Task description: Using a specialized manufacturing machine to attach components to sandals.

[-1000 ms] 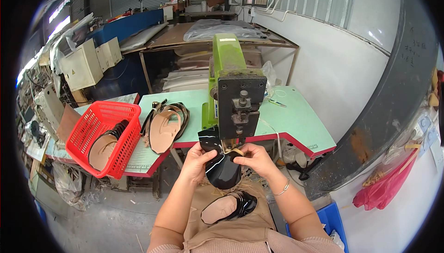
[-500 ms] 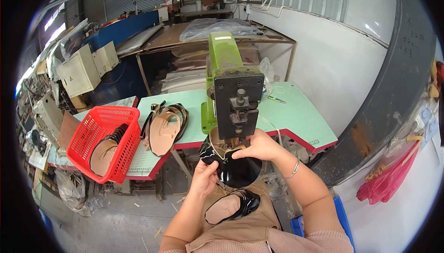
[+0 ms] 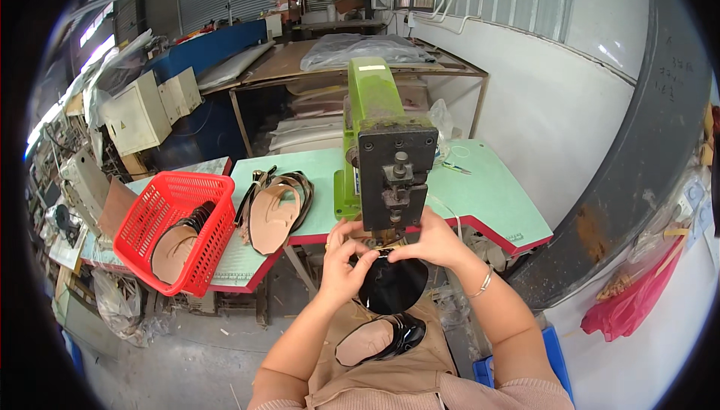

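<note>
Both my hands meet under the dark front plate of a green machine (image 3: pixel 396 178). My left hand (image 3: pixel 346 261) is closed, thumb and fingers pinching the edge of a glossy black shoe piece. My right hand (image 3: pixel 435 243) is closed on the same edge from the other side, with its thumb near the left one. Below the thumbs shows a rounded, shiny black surface (image 3: pixel 394 288); whether it belongs to the held piece I cannot tell. The fingers hide most of the piece. On my lap lies a slipper (image 3: pixel 367 339) with a beige insole and black straps.
To the left, a red basket (image 3: pixel 217 249) holds another beige-and-black slipper. More slippers (image 3: pixel 270 215) lie on the green tabletop (image 3: pixel 495 185) beside the machine. A dark pillar (image 3: pixel 607 207) stands at right, near a pink bag (image 3: pixel 637 290). A blue bin (image 3: pixel 553 357) sits beside my right arm.
My left hand has moved up and inward, close to my right thumb. The held piece has turned, and its pale inner side is now mostly hidden. The view has shifted slightly.
</note>
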Action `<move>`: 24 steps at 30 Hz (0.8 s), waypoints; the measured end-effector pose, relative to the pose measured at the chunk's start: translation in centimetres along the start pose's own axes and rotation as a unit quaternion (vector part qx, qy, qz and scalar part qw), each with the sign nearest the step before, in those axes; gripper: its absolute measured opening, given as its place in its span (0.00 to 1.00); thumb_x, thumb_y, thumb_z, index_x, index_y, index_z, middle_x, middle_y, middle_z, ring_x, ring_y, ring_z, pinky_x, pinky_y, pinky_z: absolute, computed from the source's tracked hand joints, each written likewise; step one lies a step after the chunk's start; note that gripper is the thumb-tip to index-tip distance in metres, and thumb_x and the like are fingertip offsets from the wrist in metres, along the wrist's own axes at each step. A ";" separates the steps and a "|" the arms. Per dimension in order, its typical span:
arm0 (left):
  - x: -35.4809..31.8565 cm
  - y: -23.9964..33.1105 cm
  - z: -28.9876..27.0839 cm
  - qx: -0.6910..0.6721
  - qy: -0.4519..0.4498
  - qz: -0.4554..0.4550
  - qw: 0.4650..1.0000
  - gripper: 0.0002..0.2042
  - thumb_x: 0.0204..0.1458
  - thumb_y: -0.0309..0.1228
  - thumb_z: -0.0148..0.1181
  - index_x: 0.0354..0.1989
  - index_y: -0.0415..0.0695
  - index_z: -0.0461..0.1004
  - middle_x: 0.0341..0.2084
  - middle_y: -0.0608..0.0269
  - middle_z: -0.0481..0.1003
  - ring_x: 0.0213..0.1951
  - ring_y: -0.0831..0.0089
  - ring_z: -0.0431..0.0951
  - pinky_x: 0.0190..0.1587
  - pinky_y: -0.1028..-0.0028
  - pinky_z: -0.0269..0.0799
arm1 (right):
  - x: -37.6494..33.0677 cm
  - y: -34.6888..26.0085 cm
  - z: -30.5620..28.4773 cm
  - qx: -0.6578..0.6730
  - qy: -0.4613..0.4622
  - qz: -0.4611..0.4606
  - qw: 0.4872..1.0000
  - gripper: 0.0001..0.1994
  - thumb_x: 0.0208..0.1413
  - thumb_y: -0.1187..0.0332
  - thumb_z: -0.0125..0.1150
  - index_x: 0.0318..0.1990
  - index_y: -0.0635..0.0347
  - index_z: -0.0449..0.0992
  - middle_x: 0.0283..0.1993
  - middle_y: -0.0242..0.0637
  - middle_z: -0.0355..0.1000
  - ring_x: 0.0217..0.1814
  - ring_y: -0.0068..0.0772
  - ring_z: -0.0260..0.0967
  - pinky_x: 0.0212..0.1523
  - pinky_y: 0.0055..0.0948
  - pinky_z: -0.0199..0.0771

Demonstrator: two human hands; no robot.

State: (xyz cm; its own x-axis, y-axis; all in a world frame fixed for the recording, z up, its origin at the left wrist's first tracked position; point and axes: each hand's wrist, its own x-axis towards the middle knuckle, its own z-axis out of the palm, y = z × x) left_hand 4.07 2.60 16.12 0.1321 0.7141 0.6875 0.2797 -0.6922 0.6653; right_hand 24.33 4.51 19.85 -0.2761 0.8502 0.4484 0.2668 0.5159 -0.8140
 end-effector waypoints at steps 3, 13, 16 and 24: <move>-0.3 0.4 0.4 0.054 0.039 0.039 0.997 0.08 0.40 0.28 0.65 0.21 0.42 0.70 0.49 0.54 0.66 0.58 0.45 0.57 0.56 0.54 0.53 | -2.9 5.5 -1.4 0.090 -0.010 0.176 0.980 0.27 0.42 0.54 0.68 0.44 0.64 0.69 0.41 0.37 0.69 0.40 0.30 0.66 0.42 0.29 0.67; -1.0 -0.6 0.0 0.057 0.073 0.055 0.994 0.08 0.42 0.26 0.63 0.22 0.41 0.68 0.46 0.52 0.66 0.56 0.47 0.61 0.55 0.56 0.57 | -1.8 0.8 -0.3 0.291 -0.048 0.202 0.934 0.11 0.44 0.70 0.66 0.35 0.63 0.76 0.25 0.25 0.71 0.19 0.14 0.60 0.17 0.15 0.58; -1.7 -1.0 0.2 0.030 0.068 0.031 0.997 0.08 0.44 0.26 0.62 0.23 0.40 0.68 0.46 0.51 0.67 0.55 0.48 0.62 0.55 0.58 0.58 | 0.2 -1.0 -1.2 0.090 -0.088 0.189 0.974 0.12 0.42 0.69 0.67 0.33 0.66 0.76 0.25 0.30 0.72 0.22 0.16 0.62 0.23 0.19 0.63; -1.8 -1.1 0.7 0.018 0.052 0.016 0.998 0.08 0.44 0.27 0.63 0.28 0.39 0.69 0.34 0.54 0.73 0.45 0.58 0.72 0.52 0.63 0.62 | 2.2 -3.7 -1.1 -0.014 -0.140 0.101 0.985 0.14 0.39 0.77 0.65 0.38 0.66 0.77 0.36 0.33 0.76 0.37 0.19 0.68 0.42 0.22 0.68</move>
State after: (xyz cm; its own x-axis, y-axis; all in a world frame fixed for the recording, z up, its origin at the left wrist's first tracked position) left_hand 4.17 2.11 13.92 0.0422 0.6755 0.7362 0.3106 -0.7092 0.6329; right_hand 23.75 4.60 24.29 -0.4572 0.8757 0.1552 0.3665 0.3446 -0.8643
